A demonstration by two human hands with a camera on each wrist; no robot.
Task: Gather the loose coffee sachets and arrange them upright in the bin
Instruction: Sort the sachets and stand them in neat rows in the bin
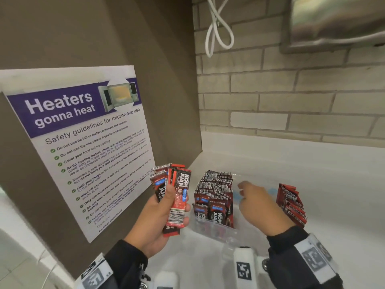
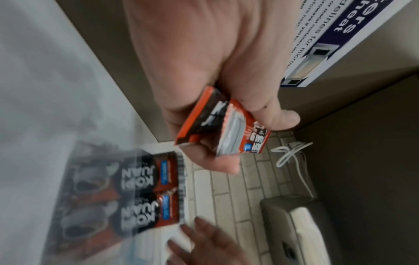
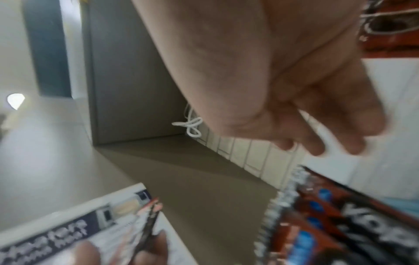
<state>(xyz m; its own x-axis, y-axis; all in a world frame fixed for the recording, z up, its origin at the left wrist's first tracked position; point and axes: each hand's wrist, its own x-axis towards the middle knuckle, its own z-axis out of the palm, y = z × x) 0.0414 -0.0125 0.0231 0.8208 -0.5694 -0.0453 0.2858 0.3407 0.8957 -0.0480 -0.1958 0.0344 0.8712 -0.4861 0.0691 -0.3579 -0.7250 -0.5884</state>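
Note:
My left hand (image 1: pixel 177 197) grips a fanned bunch of red-and-black coffee sachets (image 1: pixel 177 205), held upright to the left of the bin. The left wrist view shows their ends pinched between thumb and fingers (image 2: pixel 226 129). A clear plastic bin (image 1: pixel 206 226) on the white counter holds several rows of sachets (image 1: pixel 214 195) standing upright. My right hand (image 1: pixel 242 193) hovers over the bin's right half, fingers loosely bent and holding nothing (image 3: pixel 317 136). Another stack of sachets (image 1: pixel 291 203) leans on the counter to the right of that hand.
A microwave safety poster (image 1: pixel 83 142) hangs on the brown side panel at the left. Behind are a brick wall, a looped white cable (image 1: pixel 216 32) and a steel dispenser (image 1: pixel 337 24). A white bottle (image 1: pixel 243 265) stands at the near counter edge.

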